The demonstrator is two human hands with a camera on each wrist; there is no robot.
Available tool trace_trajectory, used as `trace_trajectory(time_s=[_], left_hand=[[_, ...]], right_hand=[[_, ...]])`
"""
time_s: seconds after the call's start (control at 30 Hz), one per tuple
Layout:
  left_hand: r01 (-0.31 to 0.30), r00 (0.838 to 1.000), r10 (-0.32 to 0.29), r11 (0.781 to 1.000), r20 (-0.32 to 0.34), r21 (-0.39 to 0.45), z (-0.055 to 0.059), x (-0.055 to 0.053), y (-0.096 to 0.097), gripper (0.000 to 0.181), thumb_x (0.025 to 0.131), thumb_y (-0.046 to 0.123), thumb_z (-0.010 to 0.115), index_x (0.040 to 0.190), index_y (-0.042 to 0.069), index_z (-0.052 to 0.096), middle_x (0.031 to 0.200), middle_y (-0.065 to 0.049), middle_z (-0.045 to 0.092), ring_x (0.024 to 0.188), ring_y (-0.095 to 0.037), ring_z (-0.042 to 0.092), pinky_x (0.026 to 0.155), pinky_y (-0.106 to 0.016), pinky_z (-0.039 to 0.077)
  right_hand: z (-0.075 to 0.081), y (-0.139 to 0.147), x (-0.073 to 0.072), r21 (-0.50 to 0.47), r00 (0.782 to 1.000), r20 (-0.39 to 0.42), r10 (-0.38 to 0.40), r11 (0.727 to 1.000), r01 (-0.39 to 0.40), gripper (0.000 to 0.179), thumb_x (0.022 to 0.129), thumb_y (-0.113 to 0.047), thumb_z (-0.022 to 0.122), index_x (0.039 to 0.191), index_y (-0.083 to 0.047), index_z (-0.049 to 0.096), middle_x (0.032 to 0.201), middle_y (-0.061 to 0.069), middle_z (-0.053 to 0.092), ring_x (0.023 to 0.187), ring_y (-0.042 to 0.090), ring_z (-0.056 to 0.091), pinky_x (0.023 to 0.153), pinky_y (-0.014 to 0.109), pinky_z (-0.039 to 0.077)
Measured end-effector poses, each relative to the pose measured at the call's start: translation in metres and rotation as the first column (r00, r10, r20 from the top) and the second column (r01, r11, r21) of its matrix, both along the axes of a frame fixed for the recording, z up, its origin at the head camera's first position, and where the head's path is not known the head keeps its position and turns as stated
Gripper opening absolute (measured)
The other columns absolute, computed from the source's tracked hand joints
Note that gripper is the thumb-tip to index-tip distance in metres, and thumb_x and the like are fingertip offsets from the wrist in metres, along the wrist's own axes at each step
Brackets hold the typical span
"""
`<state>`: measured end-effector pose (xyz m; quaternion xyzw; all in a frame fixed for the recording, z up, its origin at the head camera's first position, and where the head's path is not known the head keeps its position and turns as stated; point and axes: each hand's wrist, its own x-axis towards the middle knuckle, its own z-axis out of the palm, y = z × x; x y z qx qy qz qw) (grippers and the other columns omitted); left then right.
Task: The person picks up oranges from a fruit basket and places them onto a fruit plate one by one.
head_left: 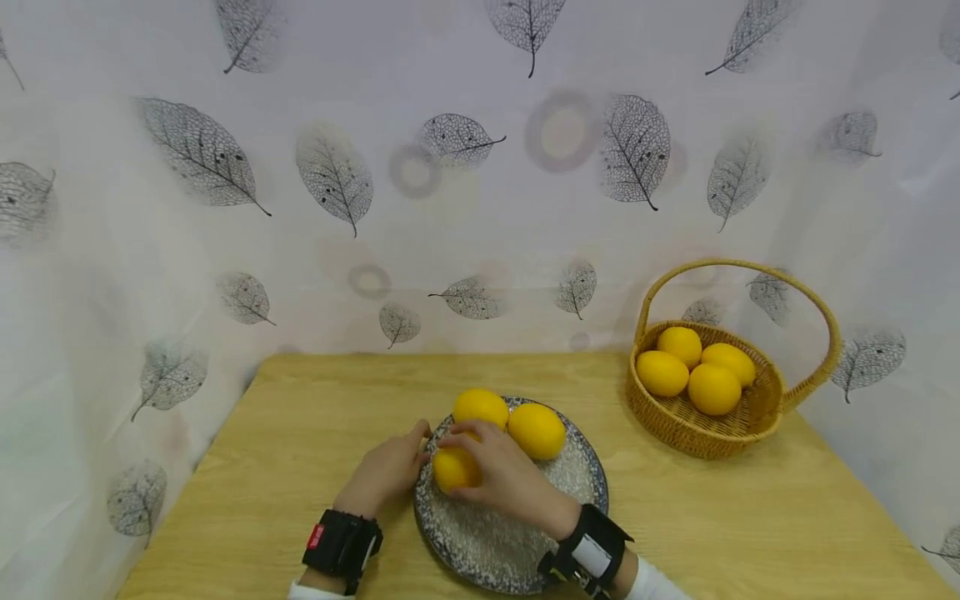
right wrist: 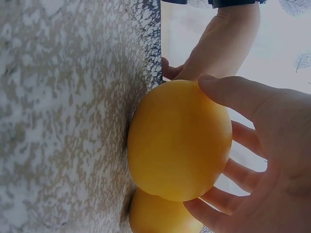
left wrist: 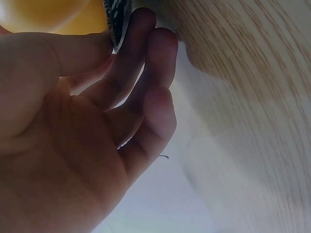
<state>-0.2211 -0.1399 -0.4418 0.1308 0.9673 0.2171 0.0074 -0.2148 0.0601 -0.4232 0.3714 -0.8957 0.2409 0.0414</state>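
A round speckled plate (head_left: 510, 542) with a dark rim lies on the table and carries several yellow lemons. My left hand (head_left: 386, 468) is at its left edge; in the left wrist view the thumb and fingers pinch the plate's rim (left wrist: 116, 22). My right hand (head_left: 504, 475) reaches over the plate and grips a lemon (right wrist: 180, 141) with fingers and thumb round it, the fruit low against the plate's surface. Two other lemons lie behind it, one at the back (head_left: 480, 407) and one (head_left: 537, 431) to the right.
A wicker basket (head_left: 675, 429) with a tall handle (head_left: 738, 265) stands at the table's back right, with several lemons (head_left: 714, 388) in it. Behind the wooden table (head_left: 322, 392) hangs a pale leaf-patterned sheet (head_left: 465, 233).
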Motion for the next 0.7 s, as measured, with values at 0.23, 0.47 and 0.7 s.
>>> trace_trajectory(time_s=[0.23, 0.47, 0.7], left_hand=[[-0.003, 1.0, 0.003, 1.0, 0.001, -0.004, -0.0013, 0.0014, 0.0014, 0.027, 0.094, 0.012, 0.059, 0.119, 0.005, 0.054, 0.104, -0.016, 0.075, 0.075, -0.023, 0.066, 0.065, -0.043, 0.055], [0.001, 1.0, -0.001, 1.0, -0.003, -0.012, 0.0037, 0.0031, 0.0016, 0.025, 0.094, 0.012, 0.059, 0.117, 0.005, 0.054, 0.093, -0.016, 0.075, 0.068, -0.021, 0.063, 0.06, -0.041, 0.053], [0.005, 1.0, -0.005, 1.0, 0.009, -0.003, 0.0014, 0.0021, 0.0009, 0.026, 0.094, 0.012, 0.059, 0.119, 0.005, 0.053, 0.093, -0.016, 0.075, 0.067, -0.019, 0.061, 0.059, -0.039, 0.052]], right_hand=[[-0.0001, 0.0005, 0.001, 0.005, 1.0, 0.01, -0.003, 1.0, 0.003, 0.058, 0.078, -0.034, 0.077, 0.131, -0.018, 0.059, 0.138, 0.008, 0.056, 0.128, 0.022, 0.048, 0.108, 0.048, 0.043], [0.0025, 0.0011, 0.0006, 0.002, 1.0, 0.002, -0.002, 1.0, 0.002, 0.057, 0.078, -0.034, 0.077, 0.13, -0.018, 0.059, 0.138, 0.008, 0.056, 0.128, 0.023, 0.047, 0.108, 0.049, 0.042], [0.0028, 0.0018, 0.0034, 0.005, 1.0, -0.01, 0.008, 1.0, -0.008, 0.055, 0.08, -0.034, 0.076, 0.13, -0.019, 0.059, 0.136, 0.007, 0.057, 0.127, 0.022, 0.048, 0.107, 0.047, 0.044]])
